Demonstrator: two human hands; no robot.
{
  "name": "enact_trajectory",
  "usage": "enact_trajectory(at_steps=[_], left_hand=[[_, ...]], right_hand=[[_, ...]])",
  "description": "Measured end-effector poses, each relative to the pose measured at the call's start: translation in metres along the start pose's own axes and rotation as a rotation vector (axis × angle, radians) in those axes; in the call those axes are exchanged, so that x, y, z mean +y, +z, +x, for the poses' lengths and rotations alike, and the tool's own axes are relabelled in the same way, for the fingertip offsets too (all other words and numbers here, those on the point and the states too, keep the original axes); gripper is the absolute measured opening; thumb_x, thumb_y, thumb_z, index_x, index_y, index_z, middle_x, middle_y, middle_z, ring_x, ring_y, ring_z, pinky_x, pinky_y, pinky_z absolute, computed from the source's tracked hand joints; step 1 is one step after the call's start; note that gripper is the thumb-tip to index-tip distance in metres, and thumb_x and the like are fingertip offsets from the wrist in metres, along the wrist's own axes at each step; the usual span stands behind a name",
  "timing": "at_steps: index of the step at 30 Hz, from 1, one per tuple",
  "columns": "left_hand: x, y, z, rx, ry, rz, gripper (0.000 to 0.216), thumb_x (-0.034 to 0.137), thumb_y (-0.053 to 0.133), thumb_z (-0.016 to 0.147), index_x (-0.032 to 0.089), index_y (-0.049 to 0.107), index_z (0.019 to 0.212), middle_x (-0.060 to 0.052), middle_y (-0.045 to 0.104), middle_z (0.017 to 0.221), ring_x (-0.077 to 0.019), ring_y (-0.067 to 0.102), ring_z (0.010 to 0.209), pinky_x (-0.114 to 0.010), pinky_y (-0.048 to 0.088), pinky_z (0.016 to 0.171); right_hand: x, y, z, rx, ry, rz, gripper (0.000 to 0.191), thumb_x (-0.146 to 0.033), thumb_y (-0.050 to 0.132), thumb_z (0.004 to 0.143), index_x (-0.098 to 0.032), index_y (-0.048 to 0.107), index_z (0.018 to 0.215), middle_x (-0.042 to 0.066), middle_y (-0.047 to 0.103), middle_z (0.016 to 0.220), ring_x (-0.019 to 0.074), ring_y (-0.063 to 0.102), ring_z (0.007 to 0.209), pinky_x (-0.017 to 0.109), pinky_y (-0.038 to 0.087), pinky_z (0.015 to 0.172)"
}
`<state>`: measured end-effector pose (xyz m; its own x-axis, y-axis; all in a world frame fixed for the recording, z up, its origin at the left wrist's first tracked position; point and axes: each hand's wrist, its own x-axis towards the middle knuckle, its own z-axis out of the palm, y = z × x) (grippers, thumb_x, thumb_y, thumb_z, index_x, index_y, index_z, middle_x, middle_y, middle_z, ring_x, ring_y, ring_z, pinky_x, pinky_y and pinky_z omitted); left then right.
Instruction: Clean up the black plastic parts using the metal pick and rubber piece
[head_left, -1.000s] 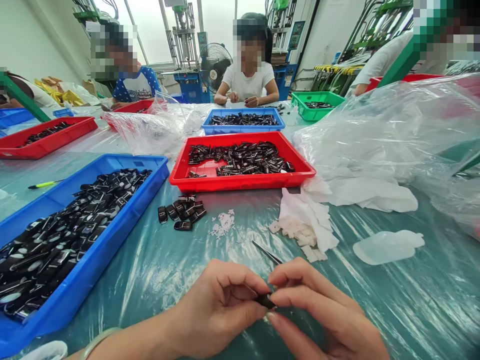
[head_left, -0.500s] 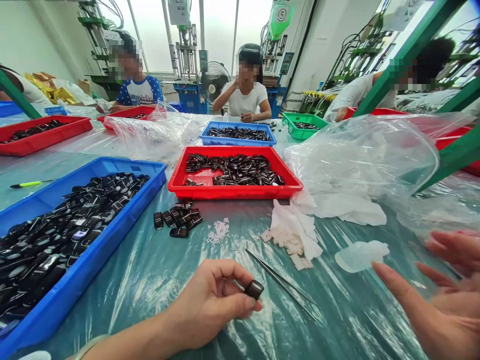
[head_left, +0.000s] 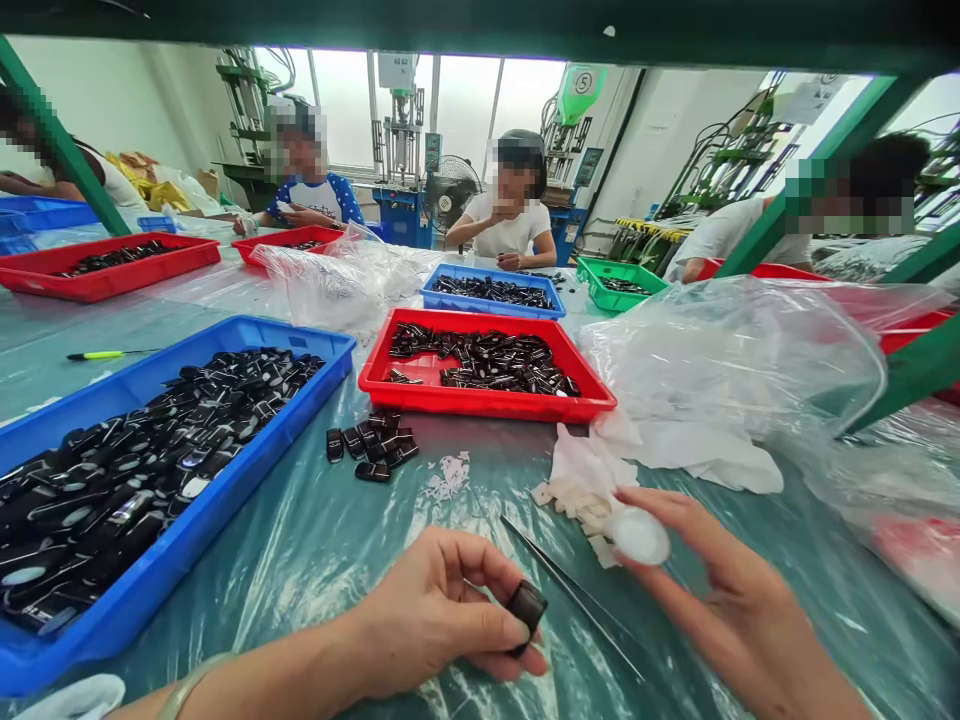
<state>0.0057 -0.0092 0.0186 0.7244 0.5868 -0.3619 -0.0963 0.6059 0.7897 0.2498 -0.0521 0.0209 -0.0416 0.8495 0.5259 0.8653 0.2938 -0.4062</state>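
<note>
Left hand (head_left: 442,610), fingers nearly closed, pinches black piece (head_left: 527,605) above table (head_left: 315,560), near tweezers (head_left: 537,552); right hand (head_left: 739,590), fingers part-spread, grips whitish round container (head_left: 639,536); slack pinch could drop the piece; oversqueezing might leak any contents; dipping right hand might knock tweezers.

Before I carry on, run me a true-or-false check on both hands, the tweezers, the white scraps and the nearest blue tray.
1. The left hand holds a small black piece. True.
2. The right hand holds the tweezers. False: it holds a whitish, round-ended object; the tweezers lie on the table.
3. The nearest blue tray contains many black pieces. True.
4. The white scraps lie inside a red tray. False: the scraps lie on the table.
</note>
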Motion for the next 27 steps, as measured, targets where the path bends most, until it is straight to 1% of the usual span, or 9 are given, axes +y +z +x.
enact_trajectory(at_steps=[3,6,11,14,18,27], left_hand=[[0.001,-0.001,0.001,-0.015,0.002,-0.011,0.024,0.018,0.075,0.058,0.009,0.062,0.076,-0.006,0.066,0.07,-0.0175,0.068,0.068,-0.018,0.052,0.055],[0.0,-0.003,0.0,-0.028,0.0,-0.025,0.024,0.02,0.075,0.059,0.009,0.063,0.076,-0.005,0.065,0.066,-0.0164,0.068,0.067,-0.018,0.052,0.056],[-0.003,-0.005,-0.002,-0.056,-0.021,-0.049,0.025,0.021,0.076,0.059,0.009,0.064,0.077,-0.005,0.065,0.063,-0.0153,0.067,0.065,-0.018,0.052,0.057],[-0.003,-0.005,-0.001,-0.054,-0.032,-0.052,0.026,0.023,0.077,0.058,0.01,0.065,0.077,-0.005,0.065,0.063,-0.015,0.067,0.065,-0.018,0.052,0.057],[-0.002,-0.005,0.001,-0.05,-0.036,-0.046,0.027,0.024,0.077,0.058,0.01,0.065,0.077,-0.005,0.066,0.064,-0.0156,0.067,0.065,-0.019,0.052,0.057],[-0.001,-0.004,0.0,-0.055,-0.059,-0.001,0.025,0.024,0.076,0.058,0.009,0.065,0.075,-0.005,0.064,0.066,-0.0142,0.066,0.063,-0.019,0.051,0.057]], right_hand=[[-0.021,0.007,0.013,-0.01,-0.288,-0.109,0.035,-0.015,0.05,0.082,-0.025,0.056,0.114,0.007,0.062,0.105,0.0194,0.06,0.097,0.031,0.052,0.078],[-0.032,0.013,0.021,0.006,-0.42,-0.172,0.036,-0.007,0.047,0.08,-0.022,0.056,0.112,0.008,0.06,0.105,0.0201,0.056,0.1,0.034,0.049,0.081],[-0.033,0.017,0.018,0.023,-0.444,-0.204,0.038,-0.002,0.044,0.079,-0.02,0.057,0.109,0.009,0.059,0.108,0.0218,0.053,0.105,0.037,0.044,0.083],[-0.033,0.014,0.014,0.034,-0.455,-0.236,0.037,-0.003,0.046,0.079,-0.021,0.058,0.109,0.009,0.06,0.109,0.0229,0.054,0.105,0.039,0.044,0.083],[-0.033,0.01,0.011,0.017,-0.489,-0.31,0.041,-0.001,0.048,0.078,-0.023,0.058,0.111,0.01,0.06,0.111,0.0241,0.054,0.104,0.041,0.043,0.081],[-0.034,0.012,0.008,0.053,-0.522,-0.369,0.041,0.0,0.051,0.076,-0.024,0.061,0.108,0.009,0.064,0.106,0.0251,0.057,0.1,0.043,0.039,0.083]])
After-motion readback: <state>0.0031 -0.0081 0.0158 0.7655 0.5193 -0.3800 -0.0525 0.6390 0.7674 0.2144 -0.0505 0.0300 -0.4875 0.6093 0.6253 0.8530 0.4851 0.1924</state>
